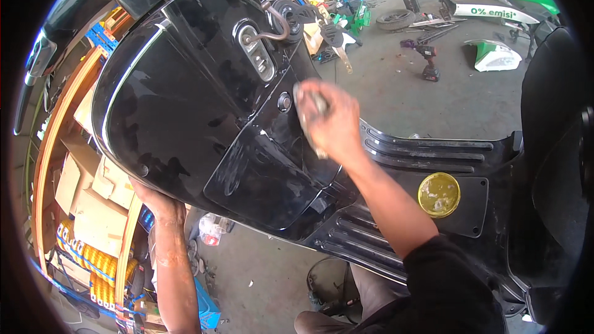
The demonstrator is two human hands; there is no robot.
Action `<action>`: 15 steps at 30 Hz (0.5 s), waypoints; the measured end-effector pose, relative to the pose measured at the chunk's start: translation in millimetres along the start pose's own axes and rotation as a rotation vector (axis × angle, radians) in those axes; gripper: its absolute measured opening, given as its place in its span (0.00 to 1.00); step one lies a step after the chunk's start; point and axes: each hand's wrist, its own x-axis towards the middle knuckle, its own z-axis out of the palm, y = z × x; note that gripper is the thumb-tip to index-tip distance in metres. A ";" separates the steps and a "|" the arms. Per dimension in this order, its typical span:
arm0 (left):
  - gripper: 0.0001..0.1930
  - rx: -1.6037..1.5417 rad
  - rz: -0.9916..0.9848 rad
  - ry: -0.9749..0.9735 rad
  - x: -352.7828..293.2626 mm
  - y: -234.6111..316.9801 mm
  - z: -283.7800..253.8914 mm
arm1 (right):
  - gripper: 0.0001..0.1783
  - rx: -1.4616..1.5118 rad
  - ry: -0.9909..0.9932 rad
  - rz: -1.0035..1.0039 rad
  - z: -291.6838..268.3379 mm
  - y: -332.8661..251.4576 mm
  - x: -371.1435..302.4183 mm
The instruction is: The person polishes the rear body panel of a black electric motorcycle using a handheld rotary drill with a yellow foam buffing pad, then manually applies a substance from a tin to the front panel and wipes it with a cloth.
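A glossy black scooter leg shield (167,93) fills the left and middle, with whitish smears on its lower compartment cover (260,173). My right hand (334,120) is closed around a greyish rag (307,117), blurred by motion, against the panel beside a round lock (284,102). At the shield's lower left edge, my left hand (158,201) touches the rim; its fingers are hidden behind it. On the black footboard (427,154) sits a round yellow tin or lid (439,195) with pale paste in it. Above the lock, a bent hook (272,34) sticks out of an oval metal plate (257,55).
The black seat (557,148) rises at the right. A cordless drill (427,59), a white and green body panel (493,55) and a wheel (396,20) lie on the floor beyond. Shelves with cardboard boxes (93,198) and yellow coil springs (99,263) stand at the left.
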 end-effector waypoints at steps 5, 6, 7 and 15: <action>0.21 -0.036 -0.010 0.009 -2.2 3.6 6.2 | 0.07 -0.004 -0.037 -0.037 -2.2 2.1 11.8; 0.21 -0.010 0.004 -0.011 0.9 0.9 1.9 | 0.07 0.034 0.010 -0.011 0.0 2.2 18.1; 0.21 0.016 0.018 -0.032 3.9 -2.5 -3.4 | 0.07 0.024 0.004 -0.027 -2.4 1.8 15.0; 0.19 -0.012 -0.010 -0.056 2.4 -3.0 0.6 | 0.07 -0.110 0.052 -0.273 0.7 14.0 19.9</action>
